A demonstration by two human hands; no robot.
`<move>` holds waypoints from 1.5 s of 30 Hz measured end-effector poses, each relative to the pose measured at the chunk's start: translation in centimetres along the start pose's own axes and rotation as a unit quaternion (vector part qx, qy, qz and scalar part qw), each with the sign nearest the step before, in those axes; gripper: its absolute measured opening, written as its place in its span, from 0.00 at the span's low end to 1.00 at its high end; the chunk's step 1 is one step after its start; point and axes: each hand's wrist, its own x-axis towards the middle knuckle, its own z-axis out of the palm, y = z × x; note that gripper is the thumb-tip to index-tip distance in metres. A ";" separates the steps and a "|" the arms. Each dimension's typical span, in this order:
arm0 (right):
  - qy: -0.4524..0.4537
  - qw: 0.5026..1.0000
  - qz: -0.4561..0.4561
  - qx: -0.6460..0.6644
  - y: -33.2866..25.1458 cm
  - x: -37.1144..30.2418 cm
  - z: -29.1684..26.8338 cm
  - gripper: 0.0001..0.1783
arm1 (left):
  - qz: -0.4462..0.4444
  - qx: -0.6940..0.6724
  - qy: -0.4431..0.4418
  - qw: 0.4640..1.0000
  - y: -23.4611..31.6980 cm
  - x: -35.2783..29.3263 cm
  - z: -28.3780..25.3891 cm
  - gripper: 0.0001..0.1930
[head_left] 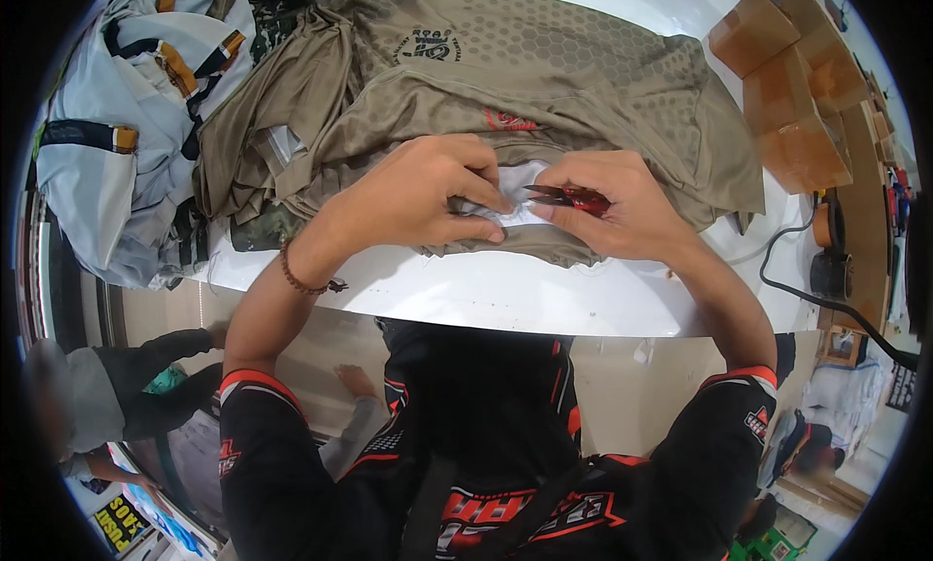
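Observation:
An olive-brown shirt [583, 60] with a honeycomb pattern lies spread and rumpled over the white table. At its near edge a white patch of cloth [530, 177] shows between my hands. My left hand [428, 192] pinches the fabric there, thumb and fingers close together on the white part. In my right hand [622, 206] is a small pair of red thread snips [581, 199]. Their dark blades point left, over the white cloth and close to my left fingertips. Whether the blades touch any thread is too small to tell.
A heap of pale grey garments [117, 182] fills the table's left end. On the right stand open cardboard boxes [782, 94], a black cable [816, 294] and a tape roll [829, 221]. The white table's [486, 298] near edge runs before me. Another person [107, 396] is at the lower left.

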 end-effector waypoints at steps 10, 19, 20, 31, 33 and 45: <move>-0.053 0.994 0.053 -0.077 -1.3 -0.1 0.1 0.18 | -0.180 -0.207 0.062 0.960 -0.4 -0.6 0.2 0.05; -0.044 0.975 0.089 -0.200 -2.8 0.6 1.6 0.17 | -0.232 -0.319 0.117 0.911 -0.5 -0.6 0.2 0.07; -0.041 0.972 0.085 -0.213 -2.8 0.7 1.8 0.18 | -0.228 -0.316 0.119 0.913 -0.4 -0.7 0.1 0.07; -0.020 0.963 0.107 -0.245 -3.1 1.2 3.0 0.19 | -0.178 -0.297 0.132 0.929 -0.3 -0.5 0.3 0.06; -0.022 0.964 0.112 -0.240 -3.1 1.3 3.1 0.18 | -0.176 -0.311 0.129 0.925 -0.4 -0.5 0.4 0.06; 0.028 0.974 0.096 -0.206 -2.8 1.0 3.5 0.15 | -0.190 -0.367 0.172 0.894 0.1 -0.5 0.3 0.05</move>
